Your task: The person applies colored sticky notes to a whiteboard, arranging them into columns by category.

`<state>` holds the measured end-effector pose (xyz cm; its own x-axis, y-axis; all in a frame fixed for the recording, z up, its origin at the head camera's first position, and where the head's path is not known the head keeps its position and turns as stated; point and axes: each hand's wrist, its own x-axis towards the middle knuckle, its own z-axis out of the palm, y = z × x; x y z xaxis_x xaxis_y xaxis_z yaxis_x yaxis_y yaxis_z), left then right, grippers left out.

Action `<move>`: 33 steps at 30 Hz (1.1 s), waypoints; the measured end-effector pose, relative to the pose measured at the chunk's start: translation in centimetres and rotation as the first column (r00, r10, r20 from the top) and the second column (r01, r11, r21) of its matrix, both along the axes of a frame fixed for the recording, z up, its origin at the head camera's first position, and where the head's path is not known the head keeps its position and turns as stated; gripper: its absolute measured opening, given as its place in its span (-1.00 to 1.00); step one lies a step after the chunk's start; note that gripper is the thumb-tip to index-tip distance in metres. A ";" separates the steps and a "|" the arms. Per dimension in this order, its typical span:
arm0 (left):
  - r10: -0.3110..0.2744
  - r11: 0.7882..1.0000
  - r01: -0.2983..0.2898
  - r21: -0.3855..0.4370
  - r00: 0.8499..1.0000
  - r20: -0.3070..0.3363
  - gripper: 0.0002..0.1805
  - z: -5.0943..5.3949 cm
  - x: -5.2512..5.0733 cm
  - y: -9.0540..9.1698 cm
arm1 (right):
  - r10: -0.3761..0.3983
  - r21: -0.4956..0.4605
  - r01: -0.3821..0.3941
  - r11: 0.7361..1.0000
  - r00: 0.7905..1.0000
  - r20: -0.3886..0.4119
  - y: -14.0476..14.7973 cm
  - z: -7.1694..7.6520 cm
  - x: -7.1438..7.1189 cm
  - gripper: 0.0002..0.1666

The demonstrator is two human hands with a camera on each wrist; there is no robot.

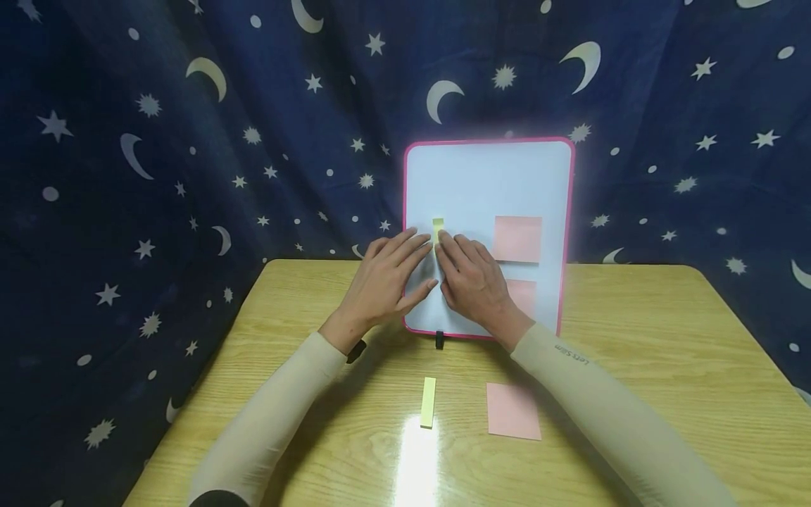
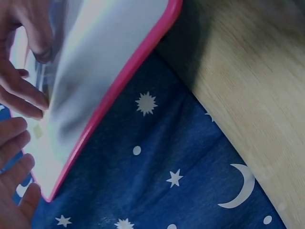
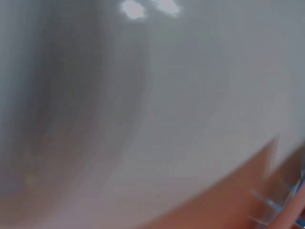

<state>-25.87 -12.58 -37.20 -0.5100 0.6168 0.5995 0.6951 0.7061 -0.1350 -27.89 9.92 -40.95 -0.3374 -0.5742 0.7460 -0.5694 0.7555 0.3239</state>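
Observation:
A whiteboard (image 1: 488,176) with a pink rim stands upright on the table. On its left half is a narrow yellow sticky note (image 1: 438,222), its lower part covered by fingers. My right hand (image 1: 475,282) rests against the board, fingertips touching that yellow strip. Just left of it, my left hand (image 1: 383,278) is spread with straight fingers, their tips near the strip's left side; whether they touch the board I cannot tell. Two square pink sticky notes are on the board's right half, the upper one (image 1: 518,238) in full view and the lower one (image 1: 522,296) partly behind my right hand.
On the wooden table (image 1: 633,352), before the board, lie a yellow sticky strip (image 1: 427,403) and a pink square note (image 1: 513,411). A small black foot (image 1: 439,340) is at the board's lower edge. A dark blue curtain (image 1: 285,141) with moons and stars hangs behind.

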 end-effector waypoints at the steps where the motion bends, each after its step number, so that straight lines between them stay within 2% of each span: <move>1: 0.011 1.000 -0.011 -0.002 1.000 0.002 -0.24 0.0 -0.2 0.1 | 0.002 -0.002 -0.002 1.000 1.000 -0.001 0.0 0.0 0.0 -0.38; 9: 0.069 0.997 -0.069 -0.017 0.998 0.013 -0.25 -0.2 -1.3 0.8 | 0.012 -0.008 -0.012 1.000 1.000 0.003 0.1 -0.2 -0.1 -0.36; 16: 0.086 0.996 -0.085 -0.038 0.996 0.026 -0.24 -0.4 -1.9 1.4 | 0.020 -0.002 -0.020 1.000 1.000 0.004 0.2 -0.3 -0.1 -0.37; 23: 0.100 0.995 -0.100 -0.023 0.995 0.030 -0.24 -0.4 -2.7 1.9 | 0.017 -0.013 -0.016 1.000 1.000 0.019 0.1 -0.3 0.0 -0.39; 33: 0.115 0.992 -0.115 -0.049 0.993 0.005 -0.24 0.0 -2.9 2.2 | 0.033 -0.038 -0.032 0.999 0.999 0.023 0.1 -0.5 -0.1 -0.39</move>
<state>-28.80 -10.40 -37.25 -0.5835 0.5823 0.5661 0.6109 0.7740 -0.1664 -27.99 10.02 -41.46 -0.3366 -0.5569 0.7593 -0.6011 0.7478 0.2820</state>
